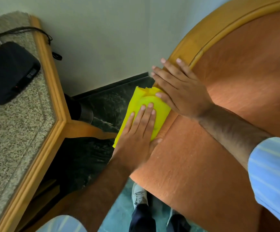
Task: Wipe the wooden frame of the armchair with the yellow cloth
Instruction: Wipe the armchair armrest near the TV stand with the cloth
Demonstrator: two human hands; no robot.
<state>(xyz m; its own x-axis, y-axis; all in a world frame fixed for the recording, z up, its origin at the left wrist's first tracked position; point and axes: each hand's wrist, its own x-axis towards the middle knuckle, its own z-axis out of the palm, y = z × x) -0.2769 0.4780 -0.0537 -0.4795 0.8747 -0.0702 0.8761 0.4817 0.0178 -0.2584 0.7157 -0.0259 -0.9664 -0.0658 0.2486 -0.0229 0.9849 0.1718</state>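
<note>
A view from above shows two bare hands working at the side of one armchair (219, 148), which fills the right half of the frame with orange upholstery. One yellow cloth (146, 104), folded into layers, lies at the centre of the frame over the chair's left edge. The left hand (137, 131) presses flat on the cloth, fingers extended and close together, palm down, not curled around it. The right hand (177, 87) lies just above it, fingers spread flat; its thumb touches the cloth's upper edge while its fingertips reach onto the wooden frame (202, 36), a curved band of light wood sweeping from the centre to the upper right corner. Both forearms are bare, and two pale blue striped sleeves show at the bottom and right edges.

At left stands one table (18, 131) with a speckled stone top and a raised wooden rim. On it, at upper left, sits one black box-shaped device (8, 71) with black cables (27, 30) trailing from it; its small markings are too blurred to read. No other writing is legible.

Between table rim and armchair runs a narrow wedge of dark floor (89, 156), closed at the top by a pale wall (102, 30) with a dark skirting strip. Two shoes (138, 195) stand at bottom centre.
</note>
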